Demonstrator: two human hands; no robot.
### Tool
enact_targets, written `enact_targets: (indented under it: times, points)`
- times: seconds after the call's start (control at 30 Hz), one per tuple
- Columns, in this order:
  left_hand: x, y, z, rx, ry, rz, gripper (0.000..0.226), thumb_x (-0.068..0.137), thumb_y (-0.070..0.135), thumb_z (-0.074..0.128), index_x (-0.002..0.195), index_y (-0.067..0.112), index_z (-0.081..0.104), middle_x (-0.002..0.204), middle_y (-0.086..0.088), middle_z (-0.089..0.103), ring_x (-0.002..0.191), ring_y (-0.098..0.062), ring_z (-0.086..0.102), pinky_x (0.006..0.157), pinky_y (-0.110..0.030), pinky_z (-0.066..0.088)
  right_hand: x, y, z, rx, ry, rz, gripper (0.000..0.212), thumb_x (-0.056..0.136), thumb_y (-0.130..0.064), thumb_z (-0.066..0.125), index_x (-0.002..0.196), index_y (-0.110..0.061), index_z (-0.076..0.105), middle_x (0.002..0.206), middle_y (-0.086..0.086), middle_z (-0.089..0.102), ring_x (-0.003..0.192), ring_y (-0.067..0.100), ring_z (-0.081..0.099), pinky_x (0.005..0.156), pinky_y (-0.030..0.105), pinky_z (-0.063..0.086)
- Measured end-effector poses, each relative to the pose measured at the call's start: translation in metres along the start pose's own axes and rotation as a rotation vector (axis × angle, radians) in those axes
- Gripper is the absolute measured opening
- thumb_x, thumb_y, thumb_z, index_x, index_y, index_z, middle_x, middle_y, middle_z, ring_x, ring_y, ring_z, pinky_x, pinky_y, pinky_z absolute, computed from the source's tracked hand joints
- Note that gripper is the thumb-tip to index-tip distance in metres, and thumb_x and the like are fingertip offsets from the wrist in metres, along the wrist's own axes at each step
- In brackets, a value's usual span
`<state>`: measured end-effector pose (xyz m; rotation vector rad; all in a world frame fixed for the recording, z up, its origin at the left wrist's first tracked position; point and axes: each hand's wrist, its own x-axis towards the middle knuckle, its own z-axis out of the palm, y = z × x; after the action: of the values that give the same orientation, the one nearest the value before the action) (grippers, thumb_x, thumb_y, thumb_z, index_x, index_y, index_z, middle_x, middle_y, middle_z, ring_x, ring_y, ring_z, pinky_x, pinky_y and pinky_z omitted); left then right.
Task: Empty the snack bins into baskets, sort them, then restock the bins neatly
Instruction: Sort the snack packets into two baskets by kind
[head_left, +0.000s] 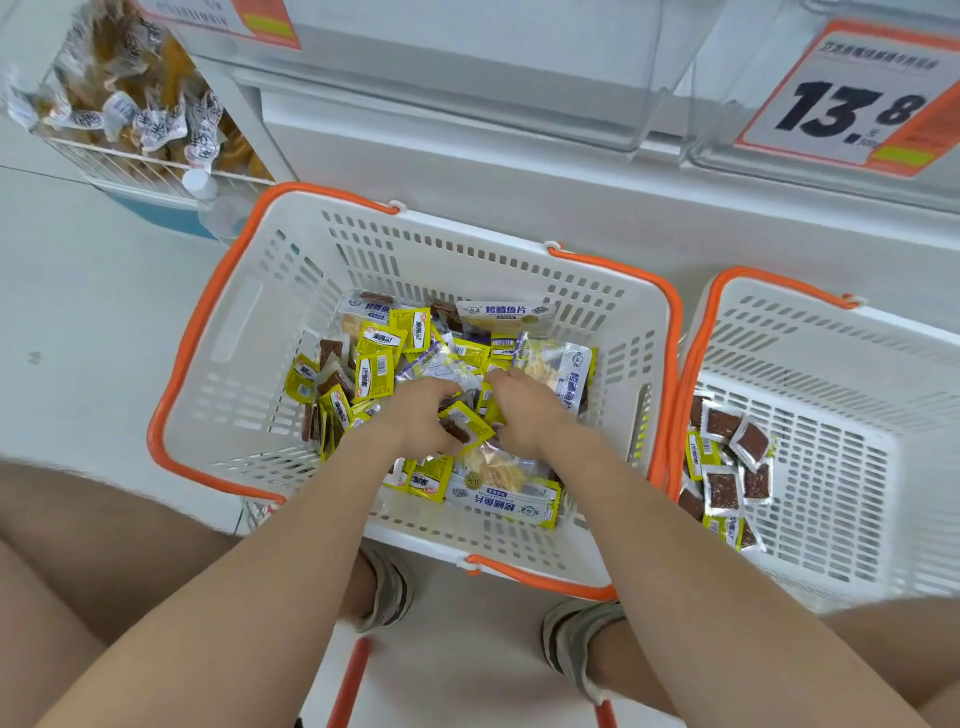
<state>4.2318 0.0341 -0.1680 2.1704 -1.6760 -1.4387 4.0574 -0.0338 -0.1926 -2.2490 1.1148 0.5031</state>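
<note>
A white basket with orange handles (244, 332) sits on the floor in front of me, holding a mixed heap of small yellow snack packets (375, 375) and larger blue-and-white fish-slice packs (506, 501). Both hands are down in the heap. My left hand (415, 415) grips a few small yellow packets (465, 422). My right hand (522, 410) has its fingers curled into the pile beside a fish-slice pack (569, 371); what it holds is hidden. A second white basket (841, 415) at the right holds a small group of yellow and brown packets (724, 467).
Clear plastic shelf bins (467, 78) hang above the baskets, with an orange price sign (852, 98) at the upper right. A wire rack of bagged snacks (130, 104) and a water bottle (208, 202) stand at the upper left. My knees and shoes frame the near basket.
</note>
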Motion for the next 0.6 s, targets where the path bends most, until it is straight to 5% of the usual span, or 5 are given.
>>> enact_targets:
  times: [0.13, 0.27, 0.43, 0.5, 0.6]
  points:
    - [-0.005, -0.005, -0.007, -0.210, 0.033, -0.080, 0.040, 0.077, 0.023, 0.092, 0.112, 0.018, 0.073, 0.103, 0.001, 0.069, 0.094, -0.020, 0.067, 0.083, -0.039, 0.058, -0.012, 0.008, -0.011, 0.182, 0.088, 0.024, 0.051, 0.086, -0.020, 0.079, 0.128, -0.003, 0.056, 0.113, 0.015, 0.063, 0.109, 0.035, 0.060, 0.087, 0.045, 0.054]
    - [-0.012, -0.010, -0.014, -0.520, 0.270, -0.236, 0.063, 0.080, 0.033, 0.089, 0.131, 0.009, 0.062, 0.127, -0.009, 0.067, 0.113, -0.030, 0.064, 0.091, -0.044, 0.055, -0.029, 0.012, -0.032, 0.484, 0.283, 0.151, 0.041, 0.085, -0.018, 0.077, 0.122, -0.009, 0.064, 0.090, 0.009, 0.069, 0.083, 0.027, 0.064, 0.070, 0.033, 0.048]
    - [-0.026, 0.005, -0.018, -0.765, 0.386, -0.285, 0.043, 0.089, 0.020, 0.083, 0.122, 0.005, 0.060, 0.110, -0.007, 0.070, 0.109, -0.030, 0.067, 0.087, -0.042, 0.053, -0.054, 0.014, -0.059, 0.859, 0.479, 0.235, 0.012, 0.080, -0.012, 0.082, 0.089, -0.015, 0.074, 0.079, 0.000, 0.077, 0.072, 0.015, 0.073, 0.065, 0.034, 0.059]
    - [-0.030, 0.016, -0.018, -0.848, 0.358, -0.265, 0.045, 0.088, 0.018, 0.084, 0.123, 0.006, 0.059, 0.115, -0.012, 0.072, 0.108, -0.030, 0.070, 0.095, -0.048, 0.057, -0.062, 0.014, -0.067, 0.986, 0.518, 0.255, 0.023, 0.077, -0.022, 0.087, 0.096, -0.016, 0.075, 0.084, 0.001, 0.079, 0.076, 0.015, 0.075, 0.069, 0.036, 0.061]
    - [-0.035, 0.036, -0.014, -0.928, 0.276, -0.172, 0.022, 0.095, 0.009, 0.075, 0.109, 0.013, 0.060, 0.114, -0.014, 0.074, 0.093, -0.020, 0.077, 0.080, -0.039, 0.063, -0.071, 0.015, -0.072, 1.072, 0.582, 0.328, 0.058, 0.069, -0.042, 0.091, 0.117, -0.016, 0.071, 0.107, 0.000, 0.078, 0.099, 0.022, 0.075, 0.084, 0.042, 0.063]
